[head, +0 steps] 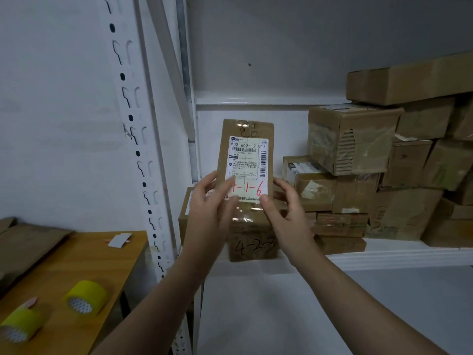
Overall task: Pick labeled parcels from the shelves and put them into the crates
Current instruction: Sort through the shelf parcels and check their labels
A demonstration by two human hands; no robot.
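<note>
At the far left, a honey-coloured wooden counter [97,257] with a smooth grained top carries flattened sheets of brown cardboard [28,244], two fat rolls of yellow tape [85,295] lying on their sides with honeycomb-patterned ends showing, and a small white paper slip [119,240]. Beside the counter rises a white painted metal shelf upright [139,155], punched with rows of keyhole slots. Next comes the left hand [210,208], its thumb pressed on the lower left of the label and its fingers [204,181] curled behind the edge of a flat rectangular brown cardboard parcel [247,160]. This parcel is held upright in the air in front of the shelf, glossy clear tape across its lower part and a white printed label marked "4-1-6" in red. The right hand [284,208] pinches the parcel's lower right corner, thumb in front, fingers curved behind. Directly below stands a taped brown box marked "4-2-3" [252,245] in black. To the right, a ragged stack of worn, tape-wrapped corrugated cardboard boxes [358,149] sits on the white shelf board [384,254].
</note>
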